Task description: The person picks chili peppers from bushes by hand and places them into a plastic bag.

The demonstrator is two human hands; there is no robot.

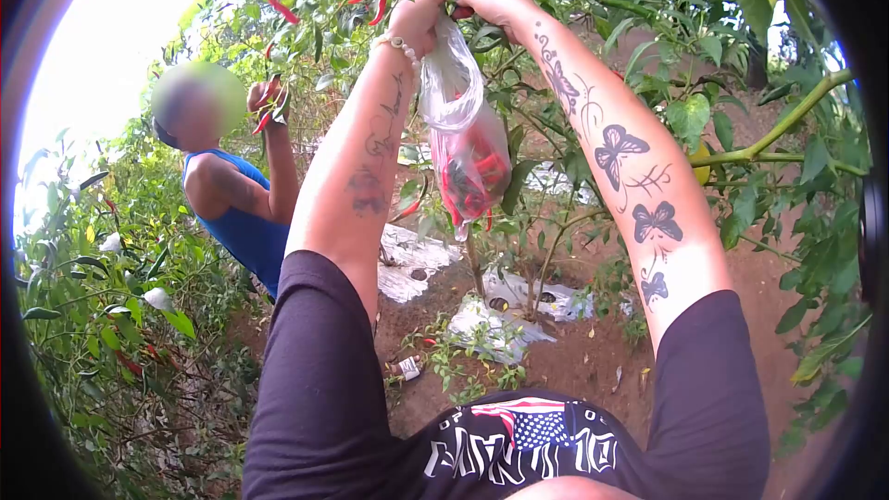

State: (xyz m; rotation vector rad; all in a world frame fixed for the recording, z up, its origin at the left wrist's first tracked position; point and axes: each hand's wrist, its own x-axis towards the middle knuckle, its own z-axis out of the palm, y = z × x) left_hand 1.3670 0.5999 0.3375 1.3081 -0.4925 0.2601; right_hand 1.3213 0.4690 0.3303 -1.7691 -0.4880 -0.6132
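My left hand (419, 20), with a beaded bracelet at the wrist, is closed on the top of a clear plastic bag (470, 143). The bag hangs below it, its lower part filled with red chili peppers (474, 176). Close beside it, the fingers of my right hand (500, 6) pinch a small dark red chili pepper (461, 12), mostly hidden by the fingertips. Both arms reach up into a chili plant, where several red chili peppers (380, 9) hang left of my left hand.
At the left, a person in a blue top (243, 233) has a raised hand (269, 100) near red peppers. Leafy plants (111, 315) stand on both sides. A thick green branch (787, 120) crosses at right. Torn plastic sheeting (412, 261) and a crumpled wrapper (406, 368) lie on the soil.
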